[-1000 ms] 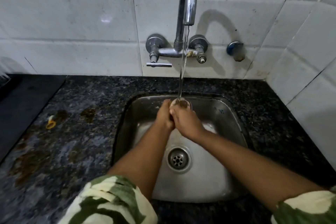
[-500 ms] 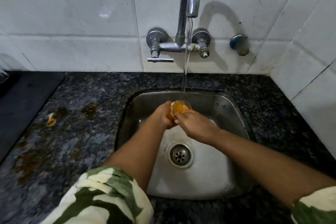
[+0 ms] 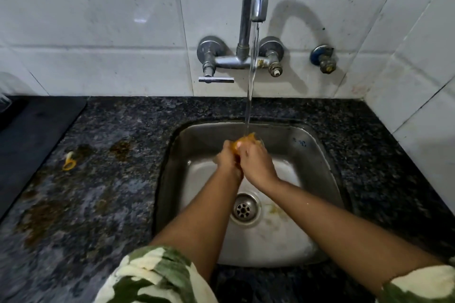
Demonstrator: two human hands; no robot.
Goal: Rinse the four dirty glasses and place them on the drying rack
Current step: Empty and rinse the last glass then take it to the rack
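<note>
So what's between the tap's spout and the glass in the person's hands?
Only a thin stream of water, falling from the spout onto the orange-stained glass that both hands hold over the sink. The head view shows it.

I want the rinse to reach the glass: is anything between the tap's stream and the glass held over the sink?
Nothing visible. The water stream falls clear onto the orange-tinted glass, gripped by the left hand and right hand over the steel sink.
</note>
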